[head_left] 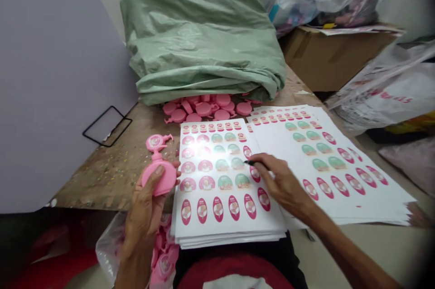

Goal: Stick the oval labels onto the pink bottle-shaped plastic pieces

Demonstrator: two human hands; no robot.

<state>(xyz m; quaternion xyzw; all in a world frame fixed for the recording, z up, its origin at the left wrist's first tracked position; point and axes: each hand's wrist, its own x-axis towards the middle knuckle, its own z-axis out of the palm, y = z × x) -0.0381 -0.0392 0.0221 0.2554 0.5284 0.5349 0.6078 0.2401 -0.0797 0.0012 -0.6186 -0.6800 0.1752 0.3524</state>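
Observation:
My left hand [149, 194] grips a round pink plastic piece [166, 179] with a short neck, thumb pressed across its face. Just above that neck is a smaller pink piece [155, 142] bearing a round sticker; I cannot tell whether the two are joined. In my right hand [277, 180] is a thin black pointed tool [249, 162], its kind unclear. Its tip meets or hovers over a green oval sticker [237, 163] on the top sticker sheet [210, 229]. That stack of sheets carries rows of pink and green stickers and overhangs the table's front edge.
More sticker sheets [272, 144], partly peeled, spread to the right. Several pink pieces [204, 108] lie below a large green sack [204, 31]. A black wire frame [107, 127] lies left on the wooden table [102, 175]. A cardboard box [333, 58] stands behind; below is a bag of pink pieces [165, 262].

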